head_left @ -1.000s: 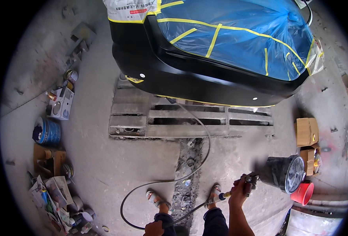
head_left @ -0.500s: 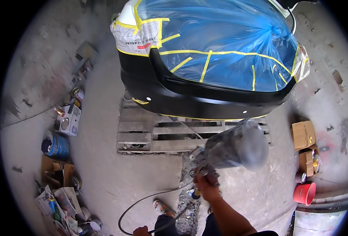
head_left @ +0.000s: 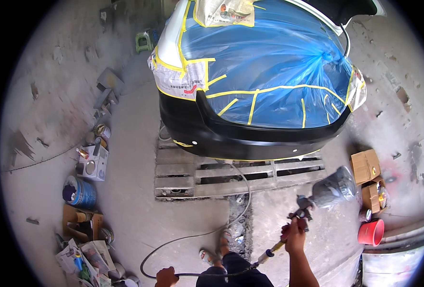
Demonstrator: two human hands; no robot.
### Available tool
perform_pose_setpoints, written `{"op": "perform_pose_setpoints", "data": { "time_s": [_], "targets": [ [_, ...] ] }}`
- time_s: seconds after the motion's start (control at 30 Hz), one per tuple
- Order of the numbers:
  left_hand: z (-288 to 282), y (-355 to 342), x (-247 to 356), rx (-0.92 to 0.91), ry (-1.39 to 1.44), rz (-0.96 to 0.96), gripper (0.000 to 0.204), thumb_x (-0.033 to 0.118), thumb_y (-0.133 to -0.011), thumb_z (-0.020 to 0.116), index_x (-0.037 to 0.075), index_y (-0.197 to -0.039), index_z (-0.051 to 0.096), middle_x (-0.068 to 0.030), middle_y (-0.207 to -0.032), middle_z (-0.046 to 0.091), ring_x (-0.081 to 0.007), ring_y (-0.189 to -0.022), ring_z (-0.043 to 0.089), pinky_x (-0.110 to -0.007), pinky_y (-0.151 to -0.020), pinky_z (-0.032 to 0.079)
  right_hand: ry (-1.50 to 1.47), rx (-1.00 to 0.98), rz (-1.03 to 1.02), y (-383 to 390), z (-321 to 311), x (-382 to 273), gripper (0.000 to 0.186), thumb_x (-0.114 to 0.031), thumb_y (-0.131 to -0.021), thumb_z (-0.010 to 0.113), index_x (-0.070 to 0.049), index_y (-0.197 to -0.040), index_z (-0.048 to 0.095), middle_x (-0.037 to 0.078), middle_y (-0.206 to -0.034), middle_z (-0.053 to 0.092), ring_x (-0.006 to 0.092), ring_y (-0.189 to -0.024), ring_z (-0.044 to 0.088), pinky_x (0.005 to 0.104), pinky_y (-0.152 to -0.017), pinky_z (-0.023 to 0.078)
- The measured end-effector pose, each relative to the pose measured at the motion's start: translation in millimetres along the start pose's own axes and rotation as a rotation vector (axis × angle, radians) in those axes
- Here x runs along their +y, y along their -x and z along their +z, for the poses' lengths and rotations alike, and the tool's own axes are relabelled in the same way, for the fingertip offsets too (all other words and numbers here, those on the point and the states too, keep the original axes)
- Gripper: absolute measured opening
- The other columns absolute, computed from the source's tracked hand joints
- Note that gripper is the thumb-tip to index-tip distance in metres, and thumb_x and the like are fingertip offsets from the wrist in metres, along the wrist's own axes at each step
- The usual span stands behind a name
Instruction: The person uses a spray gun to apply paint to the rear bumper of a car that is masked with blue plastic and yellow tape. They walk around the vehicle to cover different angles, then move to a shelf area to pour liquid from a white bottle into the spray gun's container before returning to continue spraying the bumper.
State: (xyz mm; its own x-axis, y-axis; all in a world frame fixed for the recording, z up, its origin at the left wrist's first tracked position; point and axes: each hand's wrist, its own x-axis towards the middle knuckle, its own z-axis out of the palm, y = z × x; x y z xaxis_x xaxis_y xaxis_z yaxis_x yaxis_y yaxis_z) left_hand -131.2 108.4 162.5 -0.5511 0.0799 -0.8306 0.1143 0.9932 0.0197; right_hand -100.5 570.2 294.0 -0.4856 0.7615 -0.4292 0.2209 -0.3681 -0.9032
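Note:
My right hand (head_left: 294,234) is wrapped round the handle of a spray gun (head_left: 302,208). The gun's large grey cup (head_left: 335,189) tilts up to the right, short of the car's rear. An air hose (head_left: 192,236) runs from the gun's base to my left hand (head_left: 167,277), closed round it at the lower edge. Ahead stands the car's black rear bumper (head_left: 255,139), touched by neither hand. Blue plastic film (head_left: 269,57) and yellow tape cover the opening above it, with printed paper (head_left: 183,82) masking the left corner.
A floor grate (head_left: 176,182) lies under the bumper. Along the left stand a white box (head_left: 95,163), a blue bucket (head_left: 83,192) and an open carton (head_left: 97,224). On the right are cardboard boxes (head_left: 365,165) and a red bucket (head_left: 371,233). Hose loops cross the floor.
The spray gun has swung right, and its cup looks smaller. My left hand has risen further into view with the hose. The whole view has shifted, showing more of the car's upper part.

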Motion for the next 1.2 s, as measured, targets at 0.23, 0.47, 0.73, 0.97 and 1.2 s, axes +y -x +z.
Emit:
{"op": "perform_pose_setpoints", "data": {
  "time_s": [0.23,0.47,0.73,0.97,1.2],
  "targets": [
    [-45,9,-32,0.002,-0.013,-0.079,0.033,0.033,-0.069,0.066,0.014,-0.095,0.065,-0.0113,-0.094,0.066,-0.0301,-0.092,0.062,-0.04,-0.08,0.05,-0.004,-0.242,0.117,-29,125,-18,0.029,-0.036,-0.09,0.056,-0.01,-0.102,0.058,0.003,-0.063,0.054,0.0102,-0.049,0.05,0.0232,-0.039,0.037],
    [-52,15,-78,0.081,0.157,-0.111,0.03,0.035,-0.067,0.068,0.012,-0.086,0.067,-0.0127,-0.086,0.067,-0.0313,-0.087,0.063,-0.039,-0.076,0.051,-0.276,-0.475,-0.012,-29,191,-76,0.032,-0.038,-0.09,0.056,-0.009,-0.104,0.056,0.002,-0.066,0.055,0.0078,-0.055,0.049,0.0216,-0.046,0.036],
    [-43,12,-86,0.008,0.123,-0.064,0.032,0.037,-0.066,0.067,0.015,-0.089,0.067,-0.01,-0.09,0.067,-0.0304,-0.091,0.062,-0.04,-0.078,0.05,-0.146,-0.339,0.162,-36,171,-58,0.031,-0.04,-0.088,0.058,-0.009,-0.093,0.056,0.003,-0.066,0.054,0.0114,-0.05,0.051,0.024,-0.038,0.035],
    [-37,-18,-159,-0.084,0.101,0.04,0.03,0.036,-0.067,0.065,0.014,-0.087,0.068,-0.0103,-0.089,0.067,-0.0301,-0.088,0.063,-0.039,-0.077,0.051,-0.112,-0.02,0.081,29,155,-6,0.03,-0.038,-0.09,0.054,-0.012,-0.105,0.057,0.002,-0.062,0.052,0.0104,-0.046,0.047,0.0239,-0.037,0.034],
    [-48,-52,-246,-0.096,-0.014,0.196,0.028,0.034,-0.066,0.065,0.01,-0.08,0.068,-0.0133,-0.081,0.067,-0.0308,-0.081,0.064,-0.04,-0.07,0.05,-0.229,-0.302,0.028,86,223,-4,0.034,-0.038,-0.091,0.055,-0.01,-0.108,0.058,0.002,-0.062,0.052,0.0102,-0.045,0.044,0.0238,-0.039,0.033]
  ]
}}
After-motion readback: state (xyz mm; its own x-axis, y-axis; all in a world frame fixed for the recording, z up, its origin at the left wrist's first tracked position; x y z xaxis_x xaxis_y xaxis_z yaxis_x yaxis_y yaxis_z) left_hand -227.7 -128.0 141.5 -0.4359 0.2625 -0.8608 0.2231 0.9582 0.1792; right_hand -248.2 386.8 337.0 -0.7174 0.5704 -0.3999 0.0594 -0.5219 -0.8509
